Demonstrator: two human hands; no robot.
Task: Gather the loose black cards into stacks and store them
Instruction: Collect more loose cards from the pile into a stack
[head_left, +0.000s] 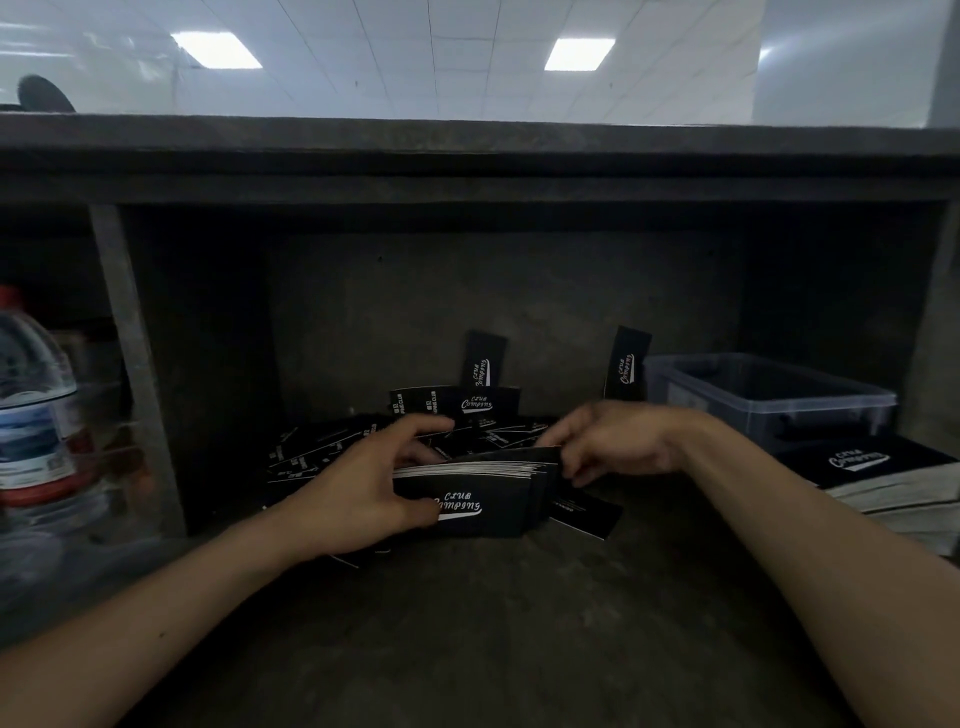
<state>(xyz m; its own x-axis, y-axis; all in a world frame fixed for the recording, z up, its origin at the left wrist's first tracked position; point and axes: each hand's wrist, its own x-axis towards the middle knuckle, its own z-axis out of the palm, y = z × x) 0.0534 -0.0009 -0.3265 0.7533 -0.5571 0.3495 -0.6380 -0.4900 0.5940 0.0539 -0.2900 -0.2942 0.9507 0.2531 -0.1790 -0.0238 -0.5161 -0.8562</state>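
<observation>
Hands first: left hand (363, 483) grips the stack (493, 512) of black cards at its left end. Thumb lies across the printed front, fingers (415, 427) curl over the back. Right hand (618, 441) pinches the stack's right end, with its fingers narrow and wrapped round the card edges. We read both hands as closed on the stack.

The stack stands on its long edge, fanned slightly to the right, with white card edges showing on top. We can't tell if its lower edge touches the counter (519, 623).

Loose cards (317, 452) lie flat and overlapping behind and left of the stack. A single card (587, 514) lies flat just under the stack's right end. A wide card (457, 402) stands on edge behind the hands. Two upright cards (483, 364) (626, 364) lean on the back wall (519, 312).

The counter is dark, rough and dimly lit, set in a recess under a shelf (467, 156). At right sits a clear bin (769, 395), and in front of it a second pile (883, 483) of the same cards lies flat. At left a post (130, 364) divides the recess, and beyond it stands a blurred water bottle (31, 405). Above the shelf we see a white tiled ceiling (415, 62) with two lit panels (215, 49) (579, 54).
</observation>
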